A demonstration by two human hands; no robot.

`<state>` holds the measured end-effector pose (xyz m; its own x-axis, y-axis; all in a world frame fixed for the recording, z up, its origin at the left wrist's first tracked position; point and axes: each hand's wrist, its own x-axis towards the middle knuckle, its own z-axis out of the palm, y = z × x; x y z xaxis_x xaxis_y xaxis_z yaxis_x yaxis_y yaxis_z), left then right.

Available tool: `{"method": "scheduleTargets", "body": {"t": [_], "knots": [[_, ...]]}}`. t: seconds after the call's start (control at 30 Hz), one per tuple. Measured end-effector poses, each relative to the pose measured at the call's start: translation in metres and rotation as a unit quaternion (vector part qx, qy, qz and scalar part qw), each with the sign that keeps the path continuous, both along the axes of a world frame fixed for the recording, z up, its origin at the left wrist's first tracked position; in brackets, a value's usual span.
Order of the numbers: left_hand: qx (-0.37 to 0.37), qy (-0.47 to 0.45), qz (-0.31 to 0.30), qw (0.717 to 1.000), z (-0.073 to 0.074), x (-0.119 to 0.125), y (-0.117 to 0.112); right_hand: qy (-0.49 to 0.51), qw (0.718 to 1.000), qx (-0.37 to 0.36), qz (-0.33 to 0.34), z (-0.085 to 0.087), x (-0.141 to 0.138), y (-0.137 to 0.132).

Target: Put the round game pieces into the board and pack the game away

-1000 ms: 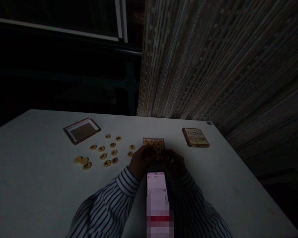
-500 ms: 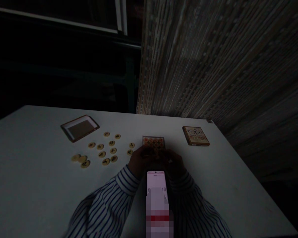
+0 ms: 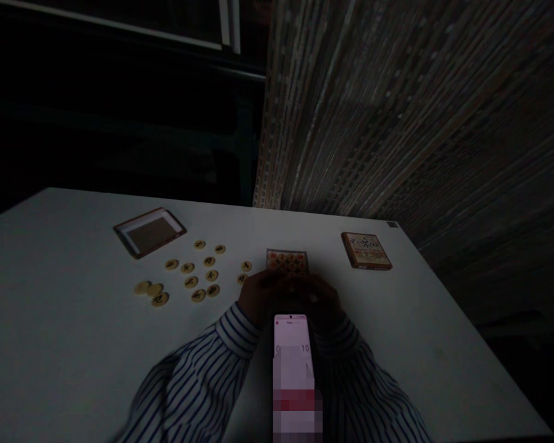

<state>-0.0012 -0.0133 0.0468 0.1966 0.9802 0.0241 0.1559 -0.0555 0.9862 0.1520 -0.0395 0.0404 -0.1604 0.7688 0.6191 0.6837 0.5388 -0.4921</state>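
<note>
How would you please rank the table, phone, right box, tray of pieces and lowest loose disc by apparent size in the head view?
1. Table
2. Phone
3. Right box and tray of pieces: order unsure, tray partly hidden
4. Lowest loose disc

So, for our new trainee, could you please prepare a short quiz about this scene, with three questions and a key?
1. True or false: the phone shows between the two striped sleeves.

2. Fill the gap: the loose discs lie on the person's ___ side of the table.

3. Choose one. Which thing do the left hand and the right hand partly hide from the camera?
a) the printed box
b) the disc-filled tray
c) the hanging curtain

Key: 1. True. 2. Left. 3. b.
</note>
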Motion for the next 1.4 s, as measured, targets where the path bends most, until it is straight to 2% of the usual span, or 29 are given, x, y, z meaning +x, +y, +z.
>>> {"method": "scheduleTargets", "body": {"t": [0.13, 0.27, 0.37, 0.57, 0.77, 0.87, 0.97, 1.1, 1.23, 1.4], "knots": [[0.003, 0.015, -0.017, 1.000, 0.004, -0.001, 0.000, -0.015, 1.000, 0.014, 0.004, 0.000, 0.001, 0.001], [0.025, -0.007, -0.044, 0.999, 0.000, -0.002, 0.000, -0.022, 0.999, 0.025, -0.005, -0.001, 0.001, 0.002], [0.050, 0.001, -0.036, 0.998, -0.003, -0.002, 0.001, -0.028, 0.999, 0.027, -0.004, -0.001, 0.001, 0.003], [0.005, -0.007, -0.019, 1.000, 0.001, -0.001, -0.001, -0.047, 0.998, 0.044, -0.018, -0.001, 0.001, 0.003], [0.024, -0.005, -0.022, 0.999, -0.002, -0.001, -0.002, -0.061, 0.997, 0.044, -0.029, -0.001, 0.000, 0.003], [0.036, 0.034, 0.001, 0.999, -0.003, -0.003, -0.001, -0.060, 0.996, 0.049, -0.034, -0.002, 0.000, 0.003], [0.060, 0.073, 0.056, 0.994, -0.006, -0.007, 0.001, -0.076, 0.994, 0.051, -0.054, -0.002, 0.003, 0.004], [0.077, 0.068, 0.119, 0.988, -0.013, -0.014, 0.005, -0.100, 0.992, 0.044, -0.070, -0.004, 0.011, 0.007], [0.094, 0.074, 0.138, 0.983, -0.017, -0.018, 0.006, -0.120, 0.988, 0.043, -0.088, -0.009, 0.014, 0.011], [0.094, 0.118, 0.134, 0.979, -0.020, -0.020, 0.007, -0.147, 0.983, 0.035, -0.100, -0.014, 0.016, 0.014]]}}
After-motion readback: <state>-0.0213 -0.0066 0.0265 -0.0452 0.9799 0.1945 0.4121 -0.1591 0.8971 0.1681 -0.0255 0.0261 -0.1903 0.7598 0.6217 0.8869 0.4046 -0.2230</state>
